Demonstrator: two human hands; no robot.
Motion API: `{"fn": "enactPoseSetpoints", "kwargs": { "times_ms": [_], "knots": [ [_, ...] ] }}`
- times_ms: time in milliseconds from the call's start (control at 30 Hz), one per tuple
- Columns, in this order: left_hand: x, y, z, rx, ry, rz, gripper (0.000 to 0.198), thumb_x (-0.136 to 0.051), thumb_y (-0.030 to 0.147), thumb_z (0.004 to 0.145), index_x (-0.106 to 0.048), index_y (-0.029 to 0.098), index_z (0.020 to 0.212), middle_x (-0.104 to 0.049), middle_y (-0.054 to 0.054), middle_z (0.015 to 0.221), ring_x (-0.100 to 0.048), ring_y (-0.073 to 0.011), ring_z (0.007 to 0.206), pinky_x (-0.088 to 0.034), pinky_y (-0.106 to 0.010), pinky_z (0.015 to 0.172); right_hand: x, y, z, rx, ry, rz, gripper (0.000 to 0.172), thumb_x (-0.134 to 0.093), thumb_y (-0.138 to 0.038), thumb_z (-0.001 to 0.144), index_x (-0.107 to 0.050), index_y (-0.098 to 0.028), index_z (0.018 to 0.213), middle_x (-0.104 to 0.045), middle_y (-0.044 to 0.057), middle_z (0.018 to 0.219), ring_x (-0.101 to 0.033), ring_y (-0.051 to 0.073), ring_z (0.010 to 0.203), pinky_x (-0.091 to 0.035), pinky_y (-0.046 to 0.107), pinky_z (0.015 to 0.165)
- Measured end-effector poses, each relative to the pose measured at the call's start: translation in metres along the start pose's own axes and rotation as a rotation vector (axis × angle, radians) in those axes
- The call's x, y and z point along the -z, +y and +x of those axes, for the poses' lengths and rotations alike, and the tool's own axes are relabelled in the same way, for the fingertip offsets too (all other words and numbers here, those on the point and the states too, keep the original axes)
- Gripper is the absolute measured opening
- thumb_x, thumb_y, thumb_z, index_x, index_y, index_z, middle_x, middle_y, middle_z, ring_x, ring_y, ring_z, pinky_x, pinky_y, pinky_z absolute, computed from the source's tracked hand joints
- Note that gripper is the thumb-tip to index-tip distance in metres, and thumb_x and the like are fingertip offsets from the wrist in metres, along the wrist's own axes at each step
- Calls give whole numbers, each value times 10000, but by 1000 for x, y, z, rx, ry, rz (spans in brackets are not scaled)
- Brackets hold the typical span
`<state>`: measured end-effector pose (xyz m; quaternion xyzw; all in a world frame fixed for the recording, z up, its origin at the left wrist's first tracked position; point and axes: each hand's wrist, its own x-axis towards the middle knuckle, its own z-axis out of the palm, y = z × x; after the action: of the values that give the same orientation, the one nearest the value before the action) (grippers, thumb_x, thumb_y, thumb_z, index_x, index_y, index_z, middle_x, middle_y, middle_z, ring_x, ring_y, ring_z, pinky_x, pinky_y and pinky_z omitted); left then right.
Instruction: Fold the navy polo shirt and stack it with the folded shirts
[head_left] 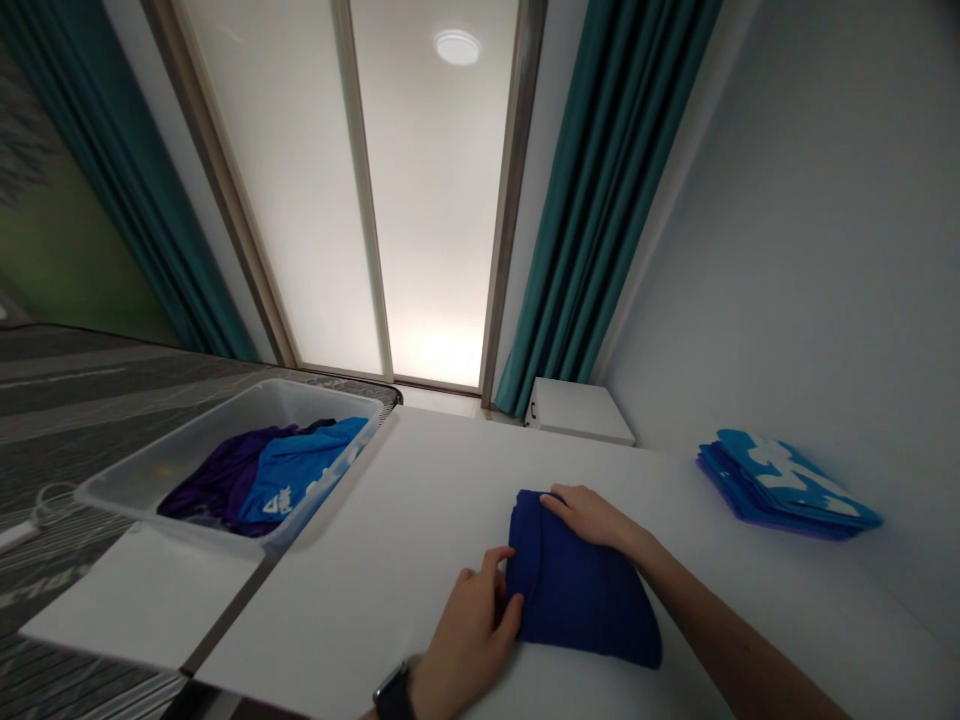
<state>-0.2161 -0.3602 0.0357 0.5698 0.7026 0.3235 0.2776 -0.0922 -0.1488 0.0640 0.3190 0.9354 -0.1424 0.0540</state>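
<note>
A dark blue garment, folded into a compact shape, lies on the white table before me. My left hand, with a black watch on the wrist, touches the garment's left edge; its thumb and index finger are spread apart there and the other fingers curl under. Across the far edge of the cloth rests my right hand, fingers stretched out and lying on the fabric. What kind of garment it is cannot be made out in its folded form.
On the left stands a translucent plastic bin holding a crumpled purple garment and a bright blue one with a white logo. A stack of folded blue garments sits at the right by the wall. A white cabinet stands beyond the table.
</note>
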Motion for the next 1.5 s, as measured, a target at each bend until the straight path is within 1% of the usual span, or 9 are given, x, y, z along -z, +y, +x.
{"fn": "enactPoseSetpoints", "kwargs": {
  "times_ms": [267,500,633,767,933,1067,1267,1367,1500],
  "knots": [
    [-5,-2,2,-12,42,26,386,-412,202,889,-442,201,1273,-635,-26,815,-563,-212,790,-388,-318,751,-7,-12,-3,-108,74,-154,402,-276,-413,1011,-580,-165,1099,-712,128,976,-673,264,897,-441,333,743],
    [14,2,15,-34,46,47,352,-357,249,948,-428,198,1288,-645,-1,735,-611,-193,696,-424,-290,653,-1,-30,-47,-39,353,-288,413,-339,-324,988,-524,-145,1311,-612,152,1246,-557,285,1133,-391,430,957],
    [21,14,23,-315,178,341,369,-372,247,945,-492,184,1288,-654,-101,1130,-595,-235,1044,-443,-386,920,-25,-46,-85,-63,434,-240,470,-336,-354,973,-493,-174,1377,-539,125,1378,-476,282,1261,-333,457,1053],
    [3,26,31,-576,91,574,479,-373,252,951,-396,167,1422,-457,-89,1462,-387,-230,1353,-295,-397,1125,-55,-46,-96,-106,403,-226,521,-353,-343,950,-458,-128,1413,-406,117,1487,-340,291,1382,-249,486,1131],
    [-26,21,41,-507,74,695,505,-314,316,974,-422,102,1418,-406,-127,1495,-328,-248,1402,-244,-413,1154,-71,-38,-92,-85,427,-176,551,-297,-317,967,-350,-101,1471,-277,91,1549,-205,257,1441,-190,453,1173],
    [-26,19,40,-460,102,674,499,-320,333,972,-445,116,1403,-432,-122,1479,-336,-256,1395,-250,-438,1144,-68,-26,-91,-34,434,-76,544,-281,-360,983,-341,-143,1479,-304,68,1547,-226,233,1435,-199,431,1169],
    [16,24,75,-417,93,502,393,-381,299,956,-520,214,1314,-567,-84,1323,-483,-242,1226,-378,-421,1027,-33,28,-65,-210,554,92,410,-300,-331,973,-605,-162,1189,-626,118,1195,-535,236,1120,-375,399,992],
    [31,14,111,-307,43,381,350,-385,288,943,-594,175,1201,-640,-106,1142,-561,-241,1081,-422,-395,960,-23,47,-47,-204,437,126,313,-369,-336,955,-638,-187,899,-657,87,974,-562,217,950,-397,348,891],
    [29,-4,140,-283,-45,251,344,-375,351,952,-672,181,988,-669,-73,962,-599,-210,935,-441,-333,883,-20,53,-33,-141,298,129,292,-340,-301,977,-558,-199,812,-647,69,898,-572,188,879,-386,291,806]
  ]
}}
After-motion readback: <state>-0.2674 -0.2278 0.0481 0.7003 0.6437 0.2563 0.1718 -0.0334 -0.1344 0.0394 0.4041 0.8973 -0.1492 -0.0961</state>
